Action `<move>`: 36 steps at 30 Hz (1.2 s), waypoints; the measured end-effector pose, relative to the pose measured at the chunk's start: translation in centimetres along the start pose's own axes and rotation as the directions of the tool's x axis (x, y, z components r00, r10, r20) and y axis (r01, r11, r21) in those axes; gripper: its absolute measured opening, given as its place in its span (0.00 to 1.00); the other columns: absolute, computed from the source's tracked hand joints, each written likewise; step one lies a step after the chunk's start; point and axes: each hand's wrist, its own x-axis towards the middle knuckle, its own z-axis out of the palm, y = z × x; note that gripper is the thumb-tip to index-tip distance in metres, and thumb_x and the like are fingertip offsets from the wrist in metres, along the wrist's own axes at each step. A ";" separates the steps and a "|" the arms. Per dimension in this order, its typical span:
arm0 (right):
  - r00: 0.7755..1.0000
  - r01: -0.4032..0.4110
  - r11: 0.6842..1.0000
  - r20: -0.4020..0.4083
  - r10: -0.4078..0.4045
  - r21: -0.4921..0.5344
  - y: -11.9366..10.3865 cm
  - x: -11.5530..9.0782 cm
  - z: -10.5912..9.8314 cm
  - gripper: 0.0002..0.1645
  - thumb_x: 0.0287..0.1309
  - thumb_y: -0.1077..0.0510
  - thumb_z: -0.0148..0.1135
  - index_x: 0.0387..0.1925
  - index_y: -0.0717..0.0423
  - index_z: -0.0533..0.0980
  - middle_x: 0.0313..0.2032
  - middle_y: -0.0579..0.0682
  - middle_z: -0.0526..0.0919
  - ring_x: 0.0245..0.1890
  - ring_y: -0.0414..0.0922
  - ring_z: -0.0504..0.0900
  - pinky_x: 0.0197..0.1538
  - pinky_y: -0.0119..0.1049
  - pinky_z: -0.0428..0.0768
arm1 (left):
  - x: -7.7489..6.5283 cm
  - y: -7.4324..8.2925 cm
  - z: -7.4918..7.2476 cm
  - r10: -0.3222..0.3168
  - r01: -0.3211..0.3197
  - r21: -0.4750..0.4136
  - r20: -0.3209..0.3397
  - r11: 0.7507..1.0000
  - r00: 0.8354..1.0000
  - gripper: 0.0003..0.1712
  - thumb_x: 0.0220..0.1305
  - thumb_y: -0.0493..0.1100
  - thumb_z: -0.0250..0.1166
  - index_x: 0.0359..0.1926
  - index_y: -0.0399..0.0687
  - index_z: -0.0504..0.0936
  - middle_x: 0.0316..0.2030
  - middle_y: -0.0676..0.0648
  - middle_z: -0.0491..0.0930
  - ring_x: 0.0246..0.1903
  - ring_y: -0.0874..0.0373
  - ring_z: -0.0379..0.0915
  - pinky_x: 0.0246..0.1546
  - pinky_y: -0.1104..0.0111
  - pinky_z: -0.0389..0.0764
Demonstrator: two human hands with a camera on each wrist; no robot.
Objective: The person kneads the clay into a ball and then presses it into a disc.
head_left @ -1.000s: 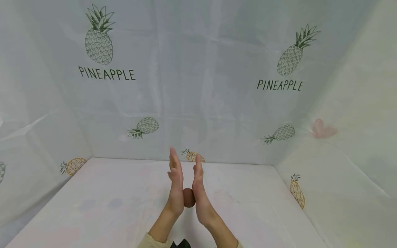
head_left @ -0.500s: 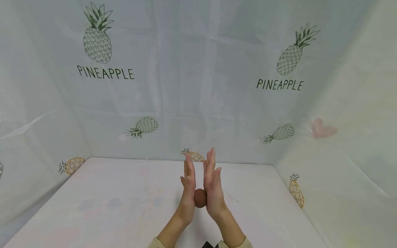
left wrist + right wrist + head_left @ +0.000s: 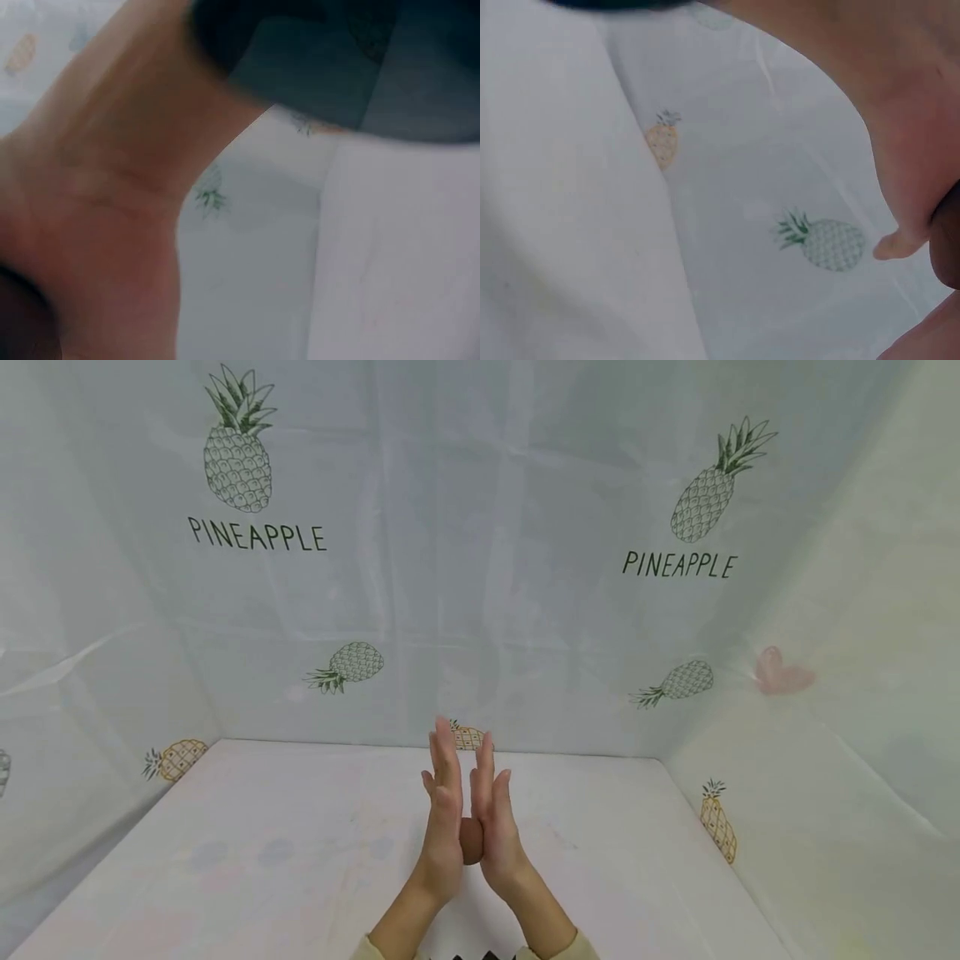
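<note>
A smooth brown ball (image 3: pixel 471 841), which looks like modelling clay, sits between the two palms above the table. My left hand (image 3: pixel 444 827) presses it from the left, fingers straight and pointing up and away. From the other side the right hand (image 3: pixel 498 839) presses it, also with straight fingers, its thumb raised a little. In the left wrist view only the wrist and heel of the left hand (image 3: pixel 112 262) show, with part of the ball (image 3: pixel 24 322) in the lower corner. The right wrist view catches the ball (image 3: pixel 948 244) at its edge, beside the right hand (image 3: pixel 919 142).
Below the hands is a white table (image 3: pixel 630 860) with faint coloured smudges. Pale sheeting (image 3: pixel 480 568) printed with pineapples rises behind it and on both sides. A dark blurred shape (image 3: pixel 337 67) covers the upper part of the left wrist view.
The hands move right and then partly back left with the ball between them. Their palms slide against each other, left and right fingertips taking turns at being farther forward.
</note>
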 end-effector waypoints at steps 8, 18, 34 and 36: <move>1.000 0.020 1.000 0.004 -0.020 -0.001 -0.4 -0.4 1.3 0.40 0.76 0.27 0.03 0.83 0.27 0.24 0.81 0.26 0.19 0.84 0.54 0.22 0.77 0.65 0.18 | 0.7 -0.6 -1.5 -0.036 0.035 -0.023 -0.028 0.999 0.999 0.40 0.76 0.75 0.15 0.83 0.78 0.24 0.83 0.65 0.17 0.80 0.66 0.07 0.70 0.41 0.05; 0.991 0.092 0.986 -0.080 -0.104 -0.137 -2.0 -0.9 0.8 0.38 0.75 0.28 0.04 0.83 0.22 0.24 0.83 0.30 0.23 0.85 0.50 0.27 0.75 0.71 0.20 | 0.3 -2.0 -0.4 -0.080 0.080 -0.032 -0.011 0.996 0.997 0.36 0.80 0.69 0.18 0.83 0.76 0.23 0.82 0.64 0.16 0.81 0.57 0.05 0.70 0.39 0.06; 0.989 0.082 0.995 -0.119 -0.088 -0.054 -1.9 -0.3 -1.3 0.38 0.76 0.26 0.07 0.83 0.22 0.24 0.83 0.35 0.22 0.84 0.52 0.23 0.75 0.72 0.21 | -1.0 -0.7 1.8 0.052 -0.038 -0.135 0.104 0.990 0.993 0.34 0.84 0.56 0.17 0.85 0.66 0.26 0.84 0.63 0.21 0.82 0.63 0.12 0.70 0.34 0.10; 0.993 0.061 0.998 -0.097 -0.063 -0.030 -1.6 -0.3 -1.2 0.39 0.76 0.26 0.07 0.83 0.23 0.23 0.83 0.35 0.22 0.84 0.53 0.22 0.76 0.71 0.22 | -0.9 -0.6 1.6 0.078 -0.066 -0.131 0.095 0.989 0.992 0.34 0.84 0.57 0.17 0.85 0.65 0.26 0.85 0.62 0.20 0.82 0.62 0.11 0.70 0.35 0.09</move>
